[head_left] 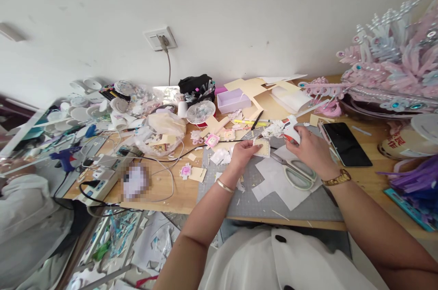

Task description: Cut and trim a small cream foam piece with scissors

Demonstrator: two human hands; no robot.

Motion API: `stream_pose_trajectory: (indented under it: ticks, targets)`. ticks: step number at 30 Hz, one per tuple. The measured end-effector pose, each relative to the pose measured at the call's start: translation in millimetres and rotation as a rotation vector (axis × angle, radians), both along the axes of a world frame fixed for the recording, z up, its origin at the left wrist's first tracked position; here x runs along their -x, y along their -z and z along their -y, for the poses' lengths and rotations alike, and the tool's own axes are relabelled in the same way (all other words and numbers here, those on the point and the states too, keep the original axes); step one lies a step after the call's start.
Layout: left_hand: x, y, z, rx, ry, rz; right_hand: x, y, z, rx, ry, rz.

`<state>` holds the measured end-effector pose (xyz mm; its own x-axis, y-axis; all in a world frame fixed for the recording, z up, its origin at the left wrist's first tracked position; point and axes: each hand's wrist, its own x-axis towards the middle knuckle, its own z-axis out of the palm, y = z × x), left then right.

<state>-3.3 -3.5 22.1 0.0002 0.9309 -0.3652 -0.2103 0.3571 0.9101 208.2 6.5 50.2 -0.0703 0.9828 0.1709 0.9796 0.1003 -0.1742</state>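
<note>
In the head view my left hand (pixel 243 153) pinches a small cream card piece (pixel 262 148) with a pale, bumpy edging. My right hand (pixel 310 149) is wrapped round a white and orange glue gun (pixel 290 129). The gun's nozzle end points left, close above the card piece; whether it touches cannot be made out. Beneath my hands lie a grey cutting mat (pixel 239 205), a cut sheet of white paper (pixel 289 189) and scissors with pale green handles (pixel 297 175). Small pink decorated pieces (pixel 212 140) lie left of my left hand.
A black phone (pixel 347 144) lies to the right, near a basket of pink beaded ornaments (pixel 393 84). Cream card sheets (pixel 246 87) and a lilac box (pixel 233 101) stand at the back. Cables and a power strip (pixel 99 189) lie left, near another person's sleeve (pixel 23 208) and a blue glue gun (pixel 66 157).
</note>
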Motion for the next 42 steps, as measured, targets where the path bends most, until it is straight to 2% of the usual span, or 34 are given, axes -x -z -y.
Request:
stream_pose_trajectory:
  ticks: [8,17,42]
  targets:
    - [-2.0,-2.1,0.9,0.004,-0.012,0.041,-1.7,3.9,-1.1,-0.109,-0.045,0.009]
    - [-1.6,-0.9,0.5,-0.005,-0.027,0.031,-2.9,5.6,-1.2,-0.151,-0.054,0.020]
    - [-1.0,-4.9,1.1,-0.023,-0.053,0.050,-6.4,3.3,-0.9,-0.095,-0.033,0.030]
